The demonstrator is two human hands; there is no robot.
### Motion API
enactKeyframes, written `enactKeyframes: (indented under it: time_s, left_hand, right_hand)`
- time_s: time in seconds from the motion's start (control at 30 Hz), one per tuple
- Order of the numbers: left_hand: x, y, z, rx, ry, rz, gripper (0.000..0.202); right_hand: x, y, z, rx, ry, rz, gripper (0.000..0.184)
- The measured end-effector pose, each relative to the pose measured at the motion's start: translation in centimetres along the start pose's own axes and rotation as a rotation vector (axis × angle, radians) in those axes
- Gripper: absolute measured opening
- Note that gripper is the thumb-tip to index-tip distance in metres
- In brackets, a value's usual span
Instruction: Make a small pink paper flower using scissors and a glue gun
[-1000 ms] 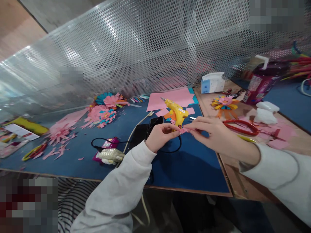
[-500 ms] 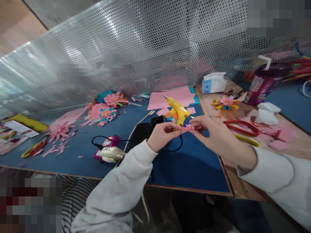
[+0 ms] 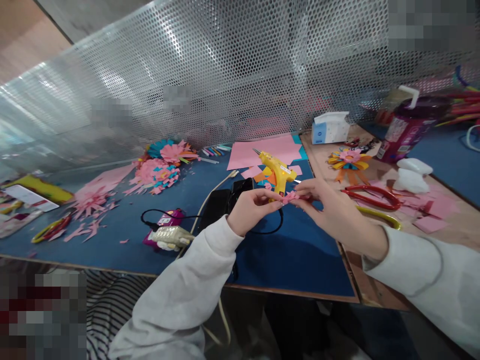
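Note:
Between my two hands is a small pink paper flower (image 3: 291, 197) with cut, petal-like edges. The fingertips of my left hand (image 3: 255, 207) pinch its left side. From the right, the thumb and fingers of my right hand (image 3: 330, 212) hold its other side, hiding part of it. Just behind the flower stands a yellow glue gun (image 3: 276, 170), nozzle pointing up and left. Orange, blue and pink paper pieces lie around the glue gun, and pink paper sheets (image 3: 258, 151) are spread farther back.
Paper flowers (image 3: 159, 175) are piled at the back left. A purple power adapter (image 3: 165, 232) and cords lie left of my hands. On the right are red-handled scissors (image 3: 373, 196), a tissue pack (image 3: 330, 128), an orange paper flower (image 3: 349, 161) and a purple bottle (image 3: 407, 130). Perforated metal (image 3: 232, 75) stands behind.
Both hands stay nearly in place around the pink paper flower. My right wrist has shifted slightly left. The glue gun looks almost unmoved.

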State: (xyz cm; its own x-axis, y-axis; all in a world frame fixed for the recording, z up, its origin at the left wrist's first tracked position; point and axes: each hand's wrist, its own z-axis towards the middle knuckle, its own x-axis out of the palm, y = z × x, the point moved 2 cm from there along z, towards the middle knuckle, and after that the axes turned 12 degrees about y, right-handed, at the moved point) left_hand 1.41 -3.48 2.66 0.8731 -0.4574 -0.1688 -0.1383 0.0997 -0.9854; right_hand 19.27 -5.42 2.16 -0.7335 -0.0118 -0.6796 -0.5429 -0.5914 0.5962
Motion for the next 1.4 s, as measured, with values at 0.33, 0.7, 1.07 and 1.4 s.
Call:
enactKeyframes:
  time_s: [0.33, 0.7, 1.07, 1.4]
  left_hand:
    - [0.09, 0.19, 0.12, -0.014, 0.009, -0.032, 0.017]
    - [0.07, 0.06, 0.26, 0.044, 0.017, -0.075, 0.014]
    - [0.24, 0.6, 0.36, 0.05, 0.06, -0.066, 0.02]
    - [0.47, 0.57, 0.17, 0.086, 0.091, -0.114, 0.029]
  right_hand:
    - [0.02, -0.39, 0.2, -0.109, -0.033, -0.016, 0.015]
    - [-0.69, -0.36, 0.41, -0.105, 0.056, -0.08, 0.012]
    - [-0.37, -0.46, -0.09, -0.237, 0.0, -0.158, 0.009]
    - [-0.53, -0.12, -0.39, -0.211, -0.06, -0.142, 0.008]
